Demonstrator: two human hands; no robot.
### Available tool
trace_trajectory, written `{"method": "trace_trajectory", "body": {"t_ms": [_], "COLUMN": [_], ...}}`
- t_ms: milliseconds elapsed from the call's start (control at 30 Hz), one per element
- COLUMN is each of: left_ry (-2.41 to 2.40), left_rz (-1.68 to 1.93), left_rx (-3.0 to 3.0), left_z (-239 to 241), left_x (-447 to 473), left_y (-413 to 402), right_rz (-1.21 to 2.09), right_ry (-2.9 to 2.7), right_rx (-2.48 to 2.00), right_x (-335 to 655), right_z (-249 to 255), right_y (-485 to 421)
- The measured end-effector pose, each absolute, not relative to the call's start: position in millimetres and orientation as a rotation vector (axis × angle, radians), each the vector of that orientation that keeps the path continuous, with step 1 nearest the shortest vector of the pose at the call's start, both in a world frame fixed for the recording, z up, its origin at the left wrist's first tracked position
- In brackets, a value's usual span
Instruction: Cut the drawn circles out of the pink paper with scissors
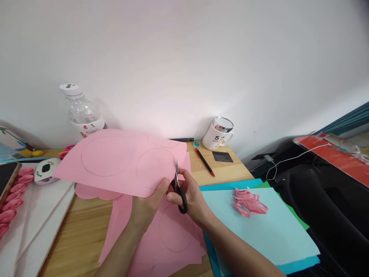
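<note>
My left hand [148,206] pinches the lower edge of a pink paper sheet [115,157], holding it raised and tilted above the table. Pencil circles are drawn on this sheet. In my right hand [191,196] is a pair of scissors [179,190] with black handles, its blades pointing up at the sheet's right part, beside a drawn circle. Whether the blades are cutting into the paper I cannot tell. Beneath both hands lie more pink sheets [175,231] with circles on them. Cut pink paper pieces [92,191] with rounded edges show under the raised sheet.
Crumpled pink scraps [250,202] rest on light blue paper [259,234] at right. Behind stand a mug [215,135], a pen [205,162], a black card [222,156] and a plastic bottle [83,111]. Rolled pink pieces [14,202] and a phone [7,179] are at left.
</note>
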State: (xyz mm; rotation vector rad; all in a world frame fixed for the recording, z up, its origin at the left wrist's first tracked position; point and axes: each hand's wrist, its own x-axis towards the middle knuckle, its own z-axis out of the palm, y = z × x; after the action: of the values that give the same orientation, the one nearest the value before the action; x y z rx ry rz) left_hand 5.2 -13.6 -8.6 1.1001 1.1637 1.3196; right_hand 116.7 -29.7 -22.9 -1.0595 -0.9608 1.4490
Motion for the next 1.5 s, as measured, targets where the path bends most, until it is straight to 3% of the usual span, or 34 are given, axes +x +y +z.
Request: {"method": "trace_trajectory", "body": {"t_ms": [1500], "left_ry": [1.019], "left_rz": [1.406], "left_rx": [1.138], "left_z": [-14.9], "left_x": [-0.1], "left_y": [-3.8], "right_rz": [1.427], "right_ry": [-0.895], "right_rx": [-1.076], "right_x": [111.5], "right_z": [-30.0], "right_y": [-31.1]}}
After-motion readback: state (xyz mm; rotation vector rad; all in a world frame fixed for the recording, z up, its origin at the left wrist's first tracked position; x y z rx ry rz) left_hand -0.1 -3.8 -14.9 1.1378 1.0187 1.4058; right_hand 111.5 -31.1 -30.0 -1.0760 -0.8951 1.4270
